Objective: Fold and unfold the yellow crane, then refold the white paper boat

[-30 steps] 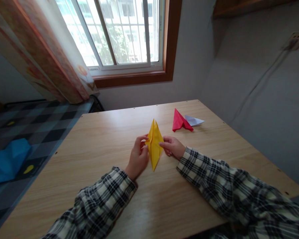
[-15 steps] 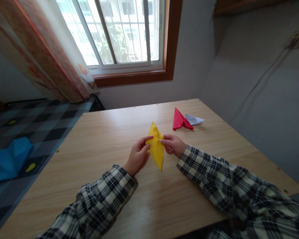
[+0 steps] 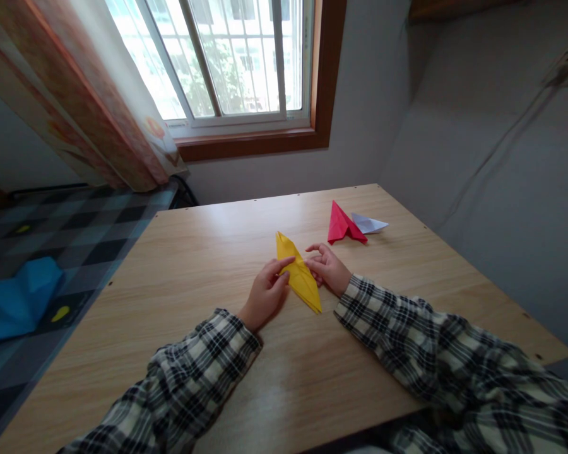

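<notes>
A yellow folded paper shape [image 3: 297, 272], long and pointed at both ends, lies flat on the wooden table [image 3: 208, 252], slanting from far left to near right. My left hand [image 3: 266, 292] presses on its left edge with the fingertips. My right hand [image 3: 328, 268] rests at its right edge, thumb and forefinger touching the paper, the other fingers spread. Both sleeves are checked.
A red folded paper piece [image 3: 341, 226] and a white one [image 3: 368, 224] lie beyond my right hand near the table's far right. A window with a curtain is behind the table. A blue cushion [image 3: 14, 299] lies on a checked surface to the left.
The yellow paper was held up with its flaps open; now it is laid flat on the table and turned so its near tip points right. Both hands lowered with it.
</notes>
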The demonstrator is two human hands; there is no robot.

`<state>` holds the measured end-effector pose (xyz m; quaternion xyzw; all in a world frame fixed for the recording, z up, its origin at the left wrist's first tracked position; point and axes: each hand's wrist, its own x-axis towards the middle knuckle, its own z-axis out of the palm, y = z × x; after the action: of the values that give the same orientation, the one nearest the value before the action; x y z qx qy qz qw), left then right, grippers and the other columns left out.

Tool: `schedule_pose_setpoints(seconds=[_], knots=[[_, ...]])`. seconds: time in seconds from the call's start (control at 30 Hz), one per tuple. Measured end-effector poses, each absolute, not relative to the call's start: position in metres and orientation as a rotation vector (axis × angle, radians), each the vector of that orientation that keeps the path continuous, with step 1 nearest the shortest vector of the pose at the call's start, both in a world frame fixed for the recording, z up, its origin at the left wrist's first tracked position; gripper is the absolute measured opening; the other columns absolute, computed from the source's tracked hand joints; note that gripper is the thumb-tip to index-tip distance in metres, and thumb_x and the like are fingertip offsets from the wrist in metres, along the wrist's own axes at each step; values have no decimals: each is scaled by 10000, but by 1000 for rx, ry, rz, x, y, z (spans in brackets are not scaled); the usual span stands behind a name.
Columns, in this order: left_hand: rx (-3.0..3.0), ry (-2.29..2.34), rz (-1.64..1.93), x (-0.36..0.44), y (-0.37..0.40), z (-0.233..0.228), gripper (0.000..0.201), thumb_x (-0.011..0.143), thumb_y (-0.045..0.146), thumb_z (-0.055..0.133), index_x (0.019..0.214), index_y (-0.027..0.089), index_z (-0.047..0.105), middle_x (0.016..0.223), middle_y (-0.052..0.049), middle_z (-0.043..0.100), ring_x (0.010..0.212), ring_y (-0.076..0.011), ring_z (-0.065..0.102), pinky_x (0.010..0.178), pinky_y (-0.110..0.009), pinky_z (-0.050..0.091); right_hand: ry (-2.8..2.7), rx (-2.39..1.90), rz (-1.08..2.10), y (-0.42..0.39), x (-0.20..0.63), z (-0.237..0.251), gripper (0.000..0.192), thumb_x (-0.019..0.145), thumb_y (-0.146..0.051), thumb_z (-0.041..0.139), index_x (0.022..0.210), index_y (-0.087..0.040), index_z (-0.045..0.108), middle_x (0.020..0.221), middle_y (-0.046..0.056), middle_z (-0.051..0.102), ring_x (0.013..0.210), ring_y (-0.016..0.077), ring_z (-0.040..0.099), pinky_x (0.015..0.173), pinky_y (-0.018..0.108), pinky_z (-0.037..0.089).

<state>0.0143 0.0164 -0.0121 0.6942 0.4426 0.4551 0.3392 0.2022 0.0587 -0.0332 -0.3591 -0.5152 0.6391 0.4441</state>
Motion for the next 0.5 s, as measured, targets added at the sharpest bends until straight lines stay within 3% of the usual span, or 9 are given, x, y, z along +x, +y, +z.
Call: schedule_pose_setpoints(seconds=[0.17,0.5], knots=[[1842,1141,1170,17,14,-11,363,870,187,506,1191,172,674,1104,-93,641,994,-210,610,860,-356,513,-1436,-868,1583,56,201,-34,351,787,-480,676,922,-205,505,502,-120,470,359,60,412,350,156,336],[1861,1077,1213,15,15,-12,353,890,194,525,1215,206,662,1150,-89,643,1055,-213,600,943,-384,492,-1515,-870,1555,55,201,-34,446,740,-511,743,894,-225,437,485,-139,476,345,62,402,332,150,291]])
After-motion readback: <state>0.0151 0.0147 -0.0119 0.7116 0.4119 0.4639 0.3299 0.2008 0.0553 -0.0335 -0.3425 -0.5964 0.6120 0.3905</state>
